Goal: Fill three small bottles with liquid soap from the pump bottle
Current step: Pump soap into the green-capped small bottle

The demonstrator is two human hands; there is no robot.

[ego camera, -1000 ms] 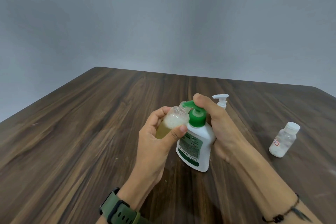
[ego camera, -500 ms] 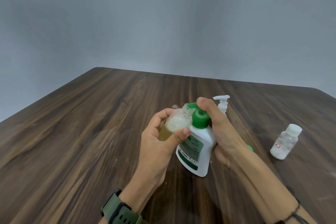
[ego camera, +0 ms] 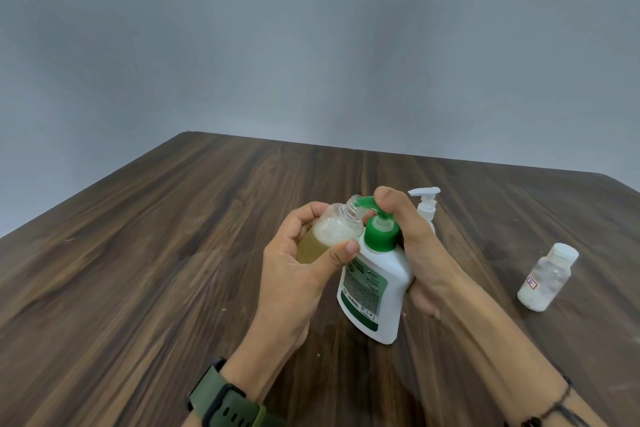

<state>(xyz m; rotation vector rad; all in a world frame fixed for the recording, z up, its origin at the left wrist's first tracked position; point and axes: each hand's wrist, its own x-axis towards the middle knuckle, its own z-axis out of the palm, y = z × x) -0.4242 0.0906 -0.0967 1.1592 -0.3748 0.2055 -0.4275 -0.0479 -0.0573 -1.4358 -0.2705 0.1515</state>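
Observation:
My left hand [ego camera: 294, 274] grips a small clear bottle [ego camera: 332, 232], tilted with its open neck at the green spout. It holds yellowish liquid low down and white foam above. The white pump bottle [ego camera: 374, 291] with a green pump head [ego camera: 379, 232] stands tilted on the table. My right hand [ego camera: 415, 246] wraps around the pump bottle from behind, thumb on top of the pump head. A capped small clear bottle [ego camera: 547, 277] stands at the right. Behind my right hand a small bottle with a white pump top [ego camera: 426, 204] shows partly.
The dark wooden table [ego camera: 156, 270] stretches wide to the left and back, ending at a grey wall. A green watch sits on my left wrist and a dark bracelet on my right wrist.
The pump head has risen from its pressed-down position, showing its stem. The pump bottle and both hands shifted slightly; the small bottle stays at the spout.

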